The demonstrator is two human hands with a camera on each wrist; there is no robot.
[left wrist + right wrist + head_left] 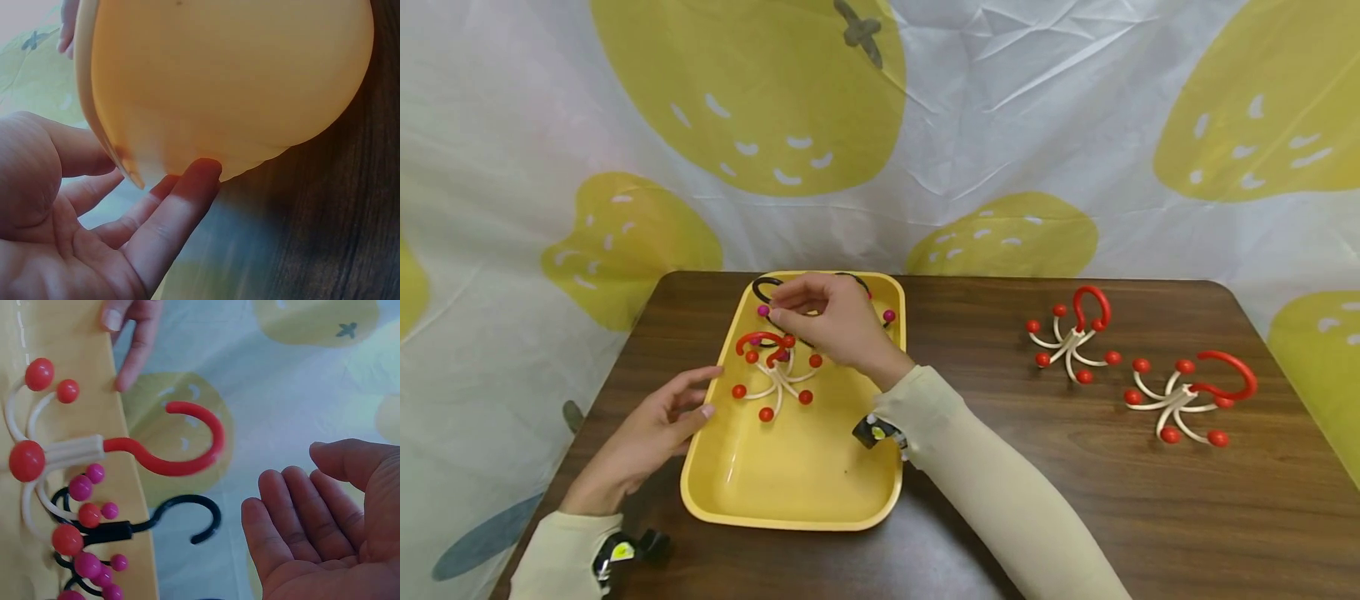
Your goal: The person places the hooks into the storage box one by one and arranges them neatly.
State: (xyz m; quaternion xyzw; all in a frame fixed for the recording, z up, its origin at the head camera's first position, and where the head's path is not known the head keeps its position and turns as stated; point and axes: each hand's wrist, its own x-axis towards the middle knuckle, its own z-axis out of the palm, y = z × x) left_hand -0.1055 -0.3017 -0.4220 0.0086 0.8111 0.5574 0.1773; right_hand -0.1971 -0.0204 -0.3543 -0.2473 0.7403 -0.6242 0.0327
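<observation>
My right hand (842, 321) hangs over the far half of a yellow tray (797, 527), fingers loosely bent and holding nothing. Beneath it are black hooks with curved arms tipped in pink balls (889, 316), partly hidden by the hand. Just nearer in the tray stands a white hook (777, 377) with a red curl on top and several arms ending in red balls. In the right wrist view, its red curl (206, 459) rises above the rim, clear of my fingers. My left hand (651, 433) touches the tray's left side, thumb at the rim, fingers (197, 181) against the outer wall.
Two more white hooks with red curls and balls, one farther back (1075, 340) and one nearer (1180, 400), stand on the right of the brown wooden table (1000, 467). A white cloth (985, 142) printed with yellow fruit hangs behind the table.
</observation>
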